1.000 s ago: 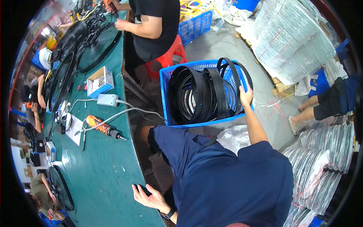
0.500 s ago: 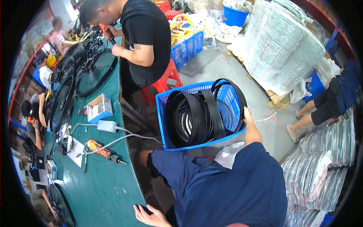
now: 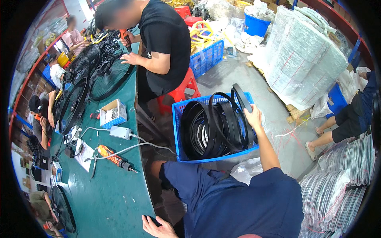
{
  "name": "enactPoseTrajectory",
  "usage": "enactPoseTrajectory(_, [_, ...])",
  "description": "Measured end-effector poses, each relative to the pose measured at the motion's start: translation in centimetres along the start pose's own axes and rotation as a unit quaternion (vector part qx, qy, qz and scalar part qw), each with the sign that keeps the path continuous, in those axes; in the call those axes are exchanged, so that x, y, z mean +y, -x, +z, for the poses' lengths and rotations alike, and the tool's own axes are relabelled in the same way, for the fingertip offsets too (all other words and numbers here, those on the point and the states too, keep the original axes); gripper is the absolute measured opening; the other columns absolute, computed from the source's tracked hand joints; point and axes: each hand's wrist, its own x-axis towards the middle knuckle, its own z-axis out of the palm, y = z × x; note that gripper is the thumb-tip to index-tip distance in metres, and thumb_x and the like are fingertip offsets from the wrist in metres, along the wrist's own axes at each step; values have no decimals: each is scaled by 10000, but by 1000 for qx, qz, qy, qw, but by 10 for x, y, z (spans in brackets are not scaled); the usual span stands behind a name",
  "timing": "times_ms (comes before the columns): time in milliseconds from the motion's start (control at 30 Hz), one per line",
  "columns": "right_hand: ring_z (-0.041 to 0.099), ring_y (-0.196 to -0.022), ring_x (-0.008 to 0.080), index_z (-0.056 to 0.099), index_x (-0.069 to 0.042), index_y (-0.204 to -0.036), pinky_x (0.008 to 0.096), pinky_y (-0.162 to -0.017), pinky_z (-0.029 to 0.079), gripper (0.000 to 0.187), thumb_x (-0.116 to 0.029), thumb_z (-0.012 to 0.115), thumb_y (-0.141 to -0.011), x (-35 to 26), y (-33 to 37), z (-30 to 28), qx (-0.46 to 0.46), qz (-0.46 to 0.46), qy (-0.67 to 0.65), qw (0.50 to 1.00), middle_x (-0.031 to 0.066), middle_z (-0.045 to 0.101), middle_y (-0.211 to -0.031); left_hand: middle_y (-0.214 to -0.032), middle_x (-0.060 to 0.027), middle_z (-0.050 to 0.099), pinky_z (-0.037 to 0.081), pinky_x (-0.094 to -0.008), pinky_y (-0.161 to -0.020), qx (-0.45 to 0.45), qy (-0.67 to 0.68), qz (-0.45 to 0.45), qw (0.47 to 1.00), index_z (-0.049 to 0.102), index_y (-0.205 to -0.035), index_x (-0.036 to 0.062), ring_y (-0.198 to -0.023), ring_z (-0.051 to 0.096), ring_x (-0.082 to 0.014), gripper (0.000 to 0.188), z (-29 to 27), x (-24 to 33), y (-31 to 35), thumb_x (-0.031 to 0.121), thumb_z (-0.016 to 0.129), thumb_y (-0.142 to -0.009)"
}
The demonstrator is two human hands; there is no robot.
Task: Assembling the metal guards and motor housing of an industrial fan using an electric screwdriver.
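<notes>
My right hand (image 3: 254, 118) grips a thin black hoop (image 3: 241, 98) at the right side of a blue plastic crate (image 3: 177, 135). The hoop's upper part rises above the crate's far rim. Several more black hoops (image 3: 190, 137) stand on edge inside, nested and overlapping; one leans across the middle. My left hand (image 3: 159, 229) lies on the edge of the green workbench (image 3: 115, 202), fingers spread, holding nothing. Farther up the bench is an orange-and-black power screwdriver (image 3: 115, 158), lying on its side.
A grey cable runs from a small power box (image 3: 120, 132) near a carton of screws (image 3: 113, 114). A co-worker (image 3: 166, 35) at the bench uses an orange driver over a black fan guard (image 3: 113, 81). Red stools (image 3: 186, 89), a wrapped pallet stack (image 3: 297, 59) and stacked discs (image 3: 325, 194) stand around.
My right hand has shifted slightly up and left, tilting the hoop's top leftward. Another hoop now leans across the crate's middle. The whole view has shifted a little; my left hand stays on the bench.
</notes>
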Motion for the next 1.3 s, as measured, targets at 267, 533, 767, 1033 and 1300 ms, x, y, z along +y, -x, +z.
enactPoseTrajectory(267, [618, -995, 396, 614, 47, -1091, 409, -879, 475, 465, -277, 679, -763, -47, -28, -72, 93, -45, 118, 988, 272, 633, -1042, -1181, -206, 589, 432, -472, -885, -24, 4, -21, 999, 608, -1008, -72, -1022, 546, -384, 312, 14, 6, 3, 212, 597, -879])
enactPoseTrajectory(533, [618, -869, 127, 616, 62, -1071, 251, -792, 477, 331, -51, 715, -776, -144, 4, -176, 132, -109, -134, 976, 103, 669, -950, -1176, -211, 587, 439, -470, -874, -20, 11, -19, 1000, 606, -990, -75, -1022, 545, -387, 288, 11, -4, 8, 190, 581, -881])
enactPoseTrajectory(767, [446, -457, 36, 577, 66, -1102, 176, -414, 318, 340, -15, 681, -788, -209, 54, -217, 84, -203, -332, 917, 46, 612, -753, -1172, -208, 587, 427, -479, -902, 12, 98, -38, 994, 597, -996, -72, -1050, 533, -385, 252, 12, -8, 15, 101, 607, -813])
enactPoseTrajectory(1033, [363, -397, 84, 447, 115, -1228, 247, -382, 352, 436, -156, 520, -895, -276, 39, -171, -246, -218, -718, 614, 34, 435, -684, -1391, -227, 395, 380, -457, -995, -153, 283, -122, 939, 390, -1361, -23, -1251, 424, -357, 667, -28, 0, -8, 267, 667, -827])
enactPoseTrajectory(1300, [416, -454, 104, 404, 92, -1260, 275, -458, 402, 415, -212, 397, -978, -386, 95, -51, -559, -42, -785, 265, 42, 424, -718, -1395, -282, 332, 508, -457, -855, 14, 714, -125, 689, -32, -1486, 105, -1155, 508, -391, 1105, -121, -23, -46, 341, 754, -746])
